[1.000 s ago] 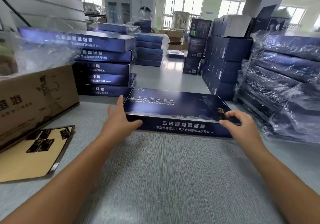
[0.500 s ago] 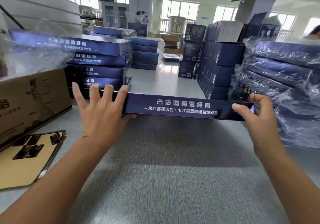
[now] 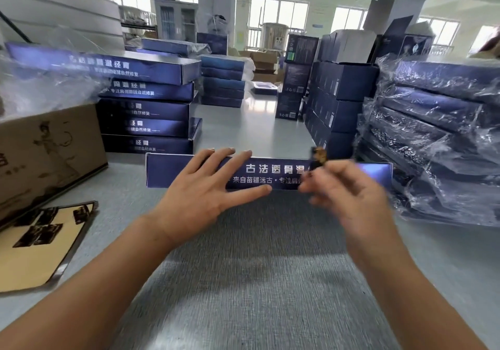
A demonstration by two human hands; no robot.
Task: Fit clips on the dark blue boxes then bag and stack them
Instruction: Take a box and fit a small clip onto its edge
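A flat dark blue box (image 3: 167, 171) with white lettering lies on the grey table, its long side facing me. My left hand (image 3: 205, 193) rests on that front side with fingers spread and straight. My right hand (image 3: 349, 190), blurred by motion, pinches a small dark and gold clip (image 3: 318, 156) at the box's upper front edge, right of the middle. Loose clips (image 3: 40, 233) lie on a tan card at the left. Bagged blue boxes (image 3: 443, 138) are stacked at the right.
A stack of unbagged blue boxes (image 3: 146, 106) stands behind left. A brown carton (image 3: 51, 149) with clear plastic bags (image 3: 40, 84) on top sits at the far left. Upright blue boxes (image 3: 335, 101) line the back right. The grey table (image 3: 257, 282) spreads out in front of me.
The box was lifted, turned level to my view and brought closer. My left hand slid from its left end to the front face. My right hand moved from the right corner toward the middle with the clip.
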